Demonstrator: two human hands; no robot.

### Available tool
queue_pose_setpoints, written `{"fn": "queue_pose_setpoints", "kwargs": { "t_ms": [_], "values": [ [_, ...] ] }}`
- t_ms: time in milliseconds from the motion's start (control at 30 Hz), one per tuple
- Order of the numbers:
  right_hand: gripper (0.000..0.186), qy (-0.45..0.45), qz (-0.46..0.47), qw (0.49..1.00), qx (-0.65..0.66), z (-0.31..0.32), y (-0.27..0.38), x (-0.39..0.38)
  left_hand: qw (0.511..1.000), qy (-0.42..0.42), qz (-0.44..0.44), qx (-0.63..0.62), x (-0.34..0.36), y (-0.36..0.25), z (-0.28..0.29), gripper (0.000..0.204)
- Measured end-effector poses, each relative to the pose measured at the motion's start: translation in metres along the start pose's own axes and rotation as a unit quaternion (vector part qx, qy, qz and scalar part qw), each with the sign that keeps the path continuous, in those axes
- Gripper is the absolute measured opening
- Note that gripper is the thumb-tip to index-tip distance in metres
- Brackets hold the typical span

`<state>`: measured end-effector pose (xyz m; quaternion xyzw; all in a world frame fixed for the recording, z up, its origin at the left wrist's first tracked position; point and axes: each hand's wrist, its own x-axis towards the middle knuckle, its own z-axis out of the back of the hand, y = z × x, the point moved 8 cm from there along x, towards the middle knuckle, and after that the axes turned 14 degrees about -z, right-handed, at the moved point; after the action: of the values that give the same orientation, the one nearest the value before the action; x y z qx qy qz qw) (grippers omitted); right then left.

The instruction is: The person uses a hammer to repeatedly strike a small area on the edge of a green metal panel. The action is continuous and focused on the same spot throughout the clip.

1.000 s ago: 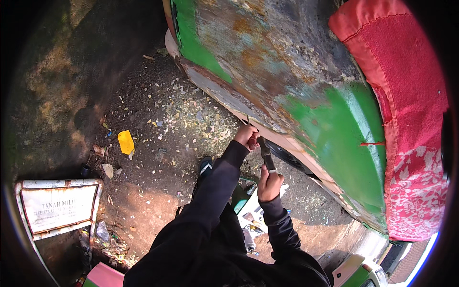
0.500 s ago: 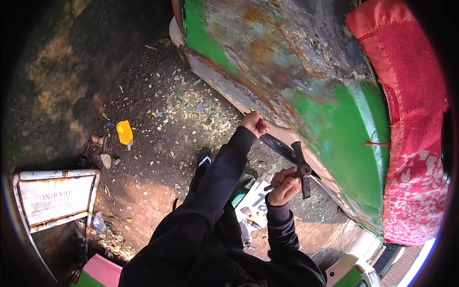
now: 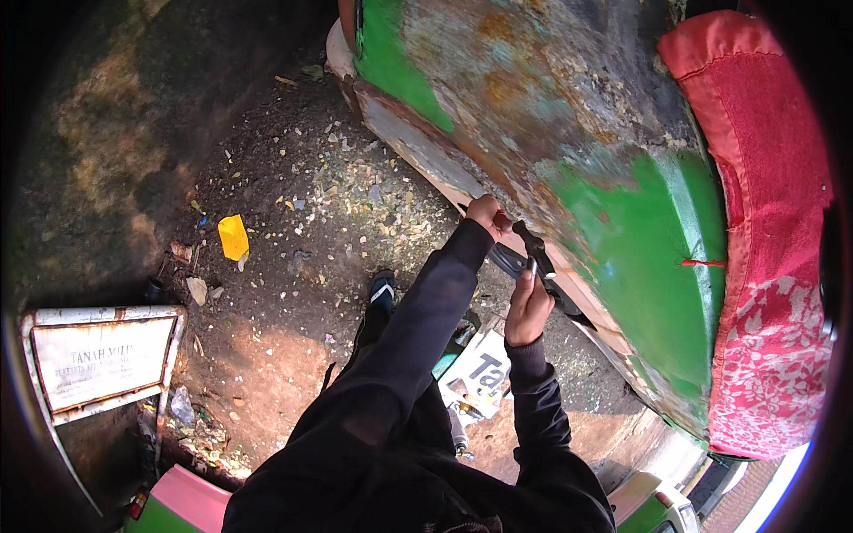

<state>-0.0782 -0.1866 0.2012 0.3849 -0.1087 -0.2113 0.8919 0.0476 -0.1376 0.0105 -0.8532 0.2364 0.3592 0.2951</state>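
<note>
My left hand [image 3: 487,216] is closed at the lower edge of a vehicle's body panel [image 3: 622,258], green with scraped, rusty and grey patches. Its fingers are wrapped together, and whatever they grip is hidden. Just right of it and nearer to me, my right hand [image 3: 530,308] is closed round the handle of a hammer [image 3: 535,252]. The dark hammer head is close beside my left fingers, near the panel's edge; I cannot tell whether it touches anything. Behind the hands, part of a black tyre [image 3: 508,261] shows below the panel.
A red cloth [image 3: 755,178] with white patterning drapes over the vehicle at the right. Printed paper [image 3: 480,373] lies on the ground beneath my right arm. Paint chips and a yellow scrap [image 3: 233,238] litter the soil. A rusty-framed white sign [image 3: 107,364] stands at the left.
The hammer has moved up and left toward my left hand, its head turning as my right hand swings. My left hand has shifted slightly right, and the view has moved a little.
</note>
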Motion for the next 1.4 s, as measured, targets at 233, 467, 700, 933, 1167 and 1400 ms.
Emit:
{"fn": "queue_pose_setpoints", "kwargs": {
  "t_ms": [233, 467, 700, 933, 1167, 1400],
  "values": [
    [0.050, -0.019, -0.036, 0.978, 0.207, 0.000, -0.039, -0.013, 0.997, 0.064, 0.012, -0.030, -0.002, 0.018, -0.020, 0.012],
    [0.049, 0.001, -0.035, 0.927, 0.374, 0.021, -0.019, -0.024, 0.999, 0.044, 0.018, -0.001, -0.007, 0.016, -0.007, 0.012],
    [0.050, 0.014, -0.087, 0.963, 0.253, 0.002, -0.039, -0.019, 0.992, 0.035, 0.112, -0.043, 0.048, 0.021, 0.092, 0.019],
    [0.050, 0.020, -0.151, 0.946, 0.287, 0.033, -0.045, -0.032, 0.993, 0.024, -0.027, 0.108, 0.001, 0.023, 0.047, 0.016],
    [0.048, 0.059, -0.175, 0.926, 0.329, 0.015, -0.050, -0.043, 0.990, 0.075, -0.024, 0.117, -0.012, 0.014, 0.036, 0.012],
    [0.050, 0.098, -0.170, 0.926, 0.322, 0.008, -0.043, -0.036, 0.992, 0.109, 0.014, 0.068, -0.008, 0.009, 0.029, 0.018]
  ]
}}
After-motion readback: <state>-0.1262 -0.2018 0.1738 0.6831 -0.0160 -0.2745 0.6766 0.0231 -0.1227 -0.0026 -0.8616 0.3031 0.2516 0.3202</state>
